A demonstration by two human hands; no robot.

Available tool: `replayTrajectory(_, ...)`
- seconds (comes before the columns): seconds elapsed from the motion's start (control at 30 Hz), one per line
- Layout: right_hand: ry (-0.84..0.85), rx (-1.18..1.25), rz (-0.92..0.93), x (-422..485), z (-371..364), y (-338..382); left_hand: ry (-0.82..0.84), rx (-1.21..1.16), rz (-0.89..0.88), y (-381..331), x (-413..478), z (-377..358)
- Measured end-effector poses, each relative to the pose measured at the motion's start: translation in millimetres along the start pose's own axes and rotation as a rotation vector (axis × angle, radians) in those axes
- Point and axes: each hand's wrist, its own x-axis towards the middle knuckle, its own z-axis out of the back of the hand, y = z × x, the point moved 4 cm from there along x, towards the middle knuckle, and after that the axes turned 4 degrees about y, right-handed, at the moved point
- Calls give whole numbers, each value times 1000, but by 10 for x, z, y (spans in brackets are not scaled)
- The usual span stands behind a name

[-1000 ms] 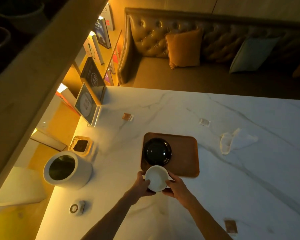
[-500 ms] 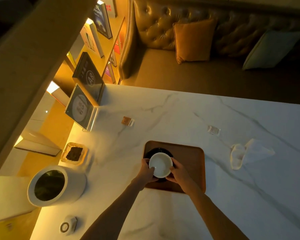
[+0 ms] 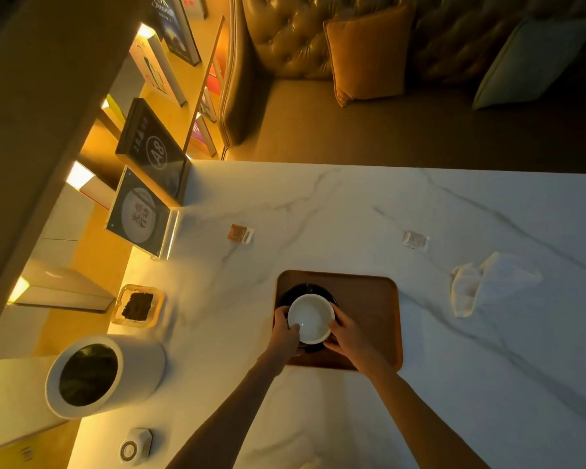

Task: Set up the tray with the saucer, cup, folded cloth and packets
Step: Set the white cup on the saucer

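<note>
A brown tray [image 3: 366, 299] lies on the white marble table. On its left half sits a black saucer [image 3: 293, 291], mostly covered by a white cup [image 3: 310, 316]. My left hand [image 3: 285, 328] grips the cup's left side and my right hand [image 3: 347, 333] its right side; whether the cup touches the saucer I cannot tell. A crumpled white cloth [image 3: 487, 282] lies on the table to the right of the tray. An orange packet [image 3: 239, 233] and a clear packet [image 3: 415, 239] lie beyond the tray.
A white cylindrical container [image 3: 95, 377] and a small glass dish of dark leaves [image 3: 137, 304] stand at the left. A framed sign [image 3: 139, 213] and books line the left edge. A small round device [image 3: 134, 446] sits near the front. A sofa with cushions lies beyond the table.
Both hands have carried the cup forward from the tray's near edge to above the black saucer. The camera has tilted, so the scene sits lower in the frame.
</note>
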Motion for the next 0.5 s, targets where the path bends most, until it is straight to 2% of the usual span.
replayTrajectory(0.13,14,-3,3,-17,-20,-32,-72,88,-28,-4,21,42)
replayTrajectory(0.5,42,-58,47,-20,-50,-56,-83,214,-71,84,140,28)
